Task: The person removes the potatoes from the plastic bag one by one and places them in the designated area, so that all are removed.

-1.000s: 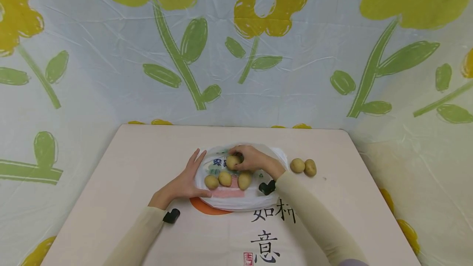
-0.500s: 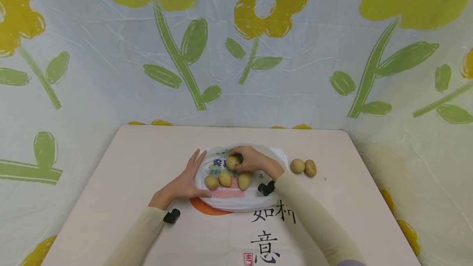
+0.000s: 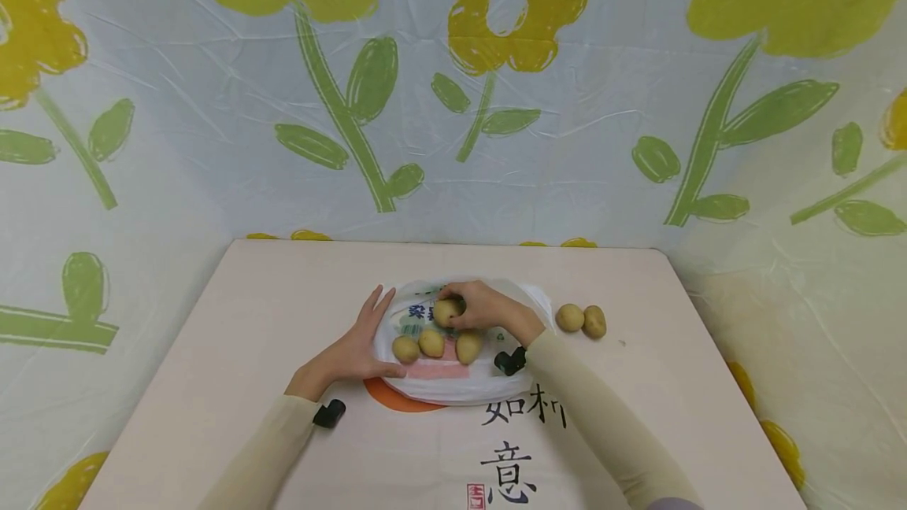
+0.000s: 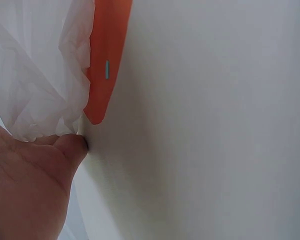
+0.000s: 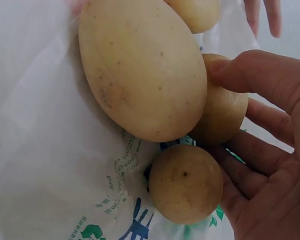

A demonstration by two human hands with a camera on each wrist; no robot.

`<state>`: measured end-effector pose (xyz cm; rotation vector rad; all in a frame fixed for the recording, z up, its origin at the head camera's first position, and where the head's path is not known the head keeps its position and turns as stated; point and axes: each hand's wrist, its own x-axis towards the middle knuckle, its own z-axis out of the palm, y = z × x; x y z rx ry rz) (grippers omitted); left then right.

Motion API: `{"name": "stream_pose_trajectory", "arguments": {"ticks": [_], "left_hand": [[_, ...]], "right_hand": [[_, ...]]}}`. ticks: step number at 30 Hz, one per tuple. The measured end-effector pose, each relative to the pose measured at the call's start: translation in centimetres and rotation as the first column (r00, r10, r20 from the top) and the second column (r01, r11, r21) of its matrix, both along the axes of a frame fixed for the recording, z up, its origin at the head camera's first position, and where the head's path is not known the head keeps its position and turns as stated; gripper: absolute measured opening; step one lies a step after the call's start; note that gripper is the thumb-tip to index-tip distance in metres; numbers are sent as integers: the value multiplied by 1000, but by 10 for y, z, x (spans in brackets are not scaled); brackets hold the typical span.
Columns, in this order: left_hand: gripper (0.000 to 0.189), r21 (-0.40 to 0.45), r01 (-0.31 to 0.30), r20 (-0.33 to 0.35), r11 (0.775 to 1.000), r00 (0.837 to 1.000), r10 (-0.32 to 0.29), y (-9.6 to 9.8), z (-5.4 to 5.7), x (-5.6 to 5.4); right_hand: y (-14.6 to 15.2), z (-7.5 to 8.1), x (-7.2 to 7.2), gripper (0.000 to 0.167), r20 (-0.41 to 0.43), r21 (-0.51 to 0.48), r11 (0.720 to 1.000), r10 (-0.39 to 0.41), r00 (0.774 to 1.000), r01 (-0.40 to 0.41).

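Note:
A white plastic bag point(image 3: 496, 384) with printed lettering lies flat on the table. My right hand point(image 3: 489, 307) reaches over it and pinches a potato point(image 3: 448, 312) between thumb and fingers. In the right wrist view the thumb presses on that potato point(image 5: 225, 112), and a small round potato point(image 5: 186, 184) lies against the fingers. A large oval potato point(image 5: 142, 70) sits beside them. Two more potatoes rest nearer the left, one round point(image 3: 406, 349) and one point(image 3: 431, 342) by it. My left hand point(image 3: 361, 349), fingers straight and spread, rests at the bag's left edge; its thumb touches the plastic point(image 4: 45, 65).
Two potatoes point(image 3: 570, 318) lie together on the pale table point(image 3: 283, 290), right of the bag. An orange printed shape point(image 3: 397, 398) and black characters point(image 3: 509, 474) show at the bag's near side. Flowered cloth point(image 3: 567, 156) stands behind and on both sides.

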<state>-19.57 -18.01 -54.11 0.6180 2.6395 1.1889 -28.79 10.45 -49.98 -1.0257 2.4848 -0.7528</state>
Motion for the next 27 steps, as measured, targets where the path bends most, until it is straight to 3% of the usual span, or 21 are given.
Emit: {"name": "stream_pose_trajectory", "arguments": {"ticks": [10, 27], "left_hand": [[135, -11, 5, -9, 1000, 1000, -5, 0, -3, -2], [135, -14, -1, 1, 1000, 1000, 1, 0, -4, -3]], "right_hand": [[-1, 5, 5, 45, -29, -13, 1000, 4, 1000, -4], [15, 34, 23, 45, -26, -182, 983, 10, 1000, -14]]}}
